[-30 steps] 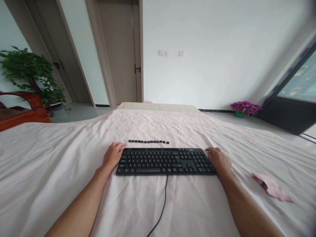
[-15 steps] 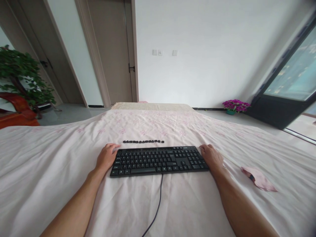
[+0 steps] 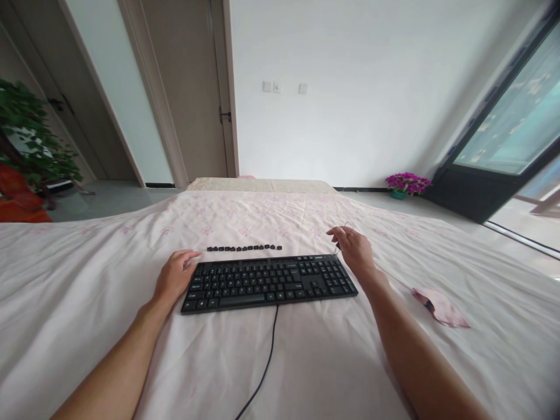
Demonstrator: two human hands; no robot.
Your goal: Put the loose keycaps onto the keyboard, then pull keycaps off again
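Note:
A black keyboard (image 3: pixel 258 286) lies flat on the pale cloth, its cable running toward me. Several small black keycaps (image 3: pixel 245 248) form a row just beyond its far edge. My left hand (image 3: pixel 175 273) rests at the keyboard's left edge, fingers stretched forward and thumb close to the frame. Raised above the far right corner, my right hand (image 3: pixel 355 251) has its fingers closed on a small tool with thin wires and a dark part (image 3: pixel 338 247), which looks like a wire keycap puller. My fingers hide most of it.
A pink cloth piece (image 3: pixel 441 307) with a dark spot lies to the right on the wrinkled bedspread (image 3: pixel 324 361). Past the covered surface are a closed door (image 3: pixel 184 87), a white wall, purple flowers in a green pot (image 3: pixel 406 184), and a leafy plant (image 3: pixel 26 128) at left.
My right hand has lifted from the keyboard's right edge and moved forward and left, with the wire tool now showing in its fingers. The whole view has shifted slightly; my left hand stays beside the keyboard.

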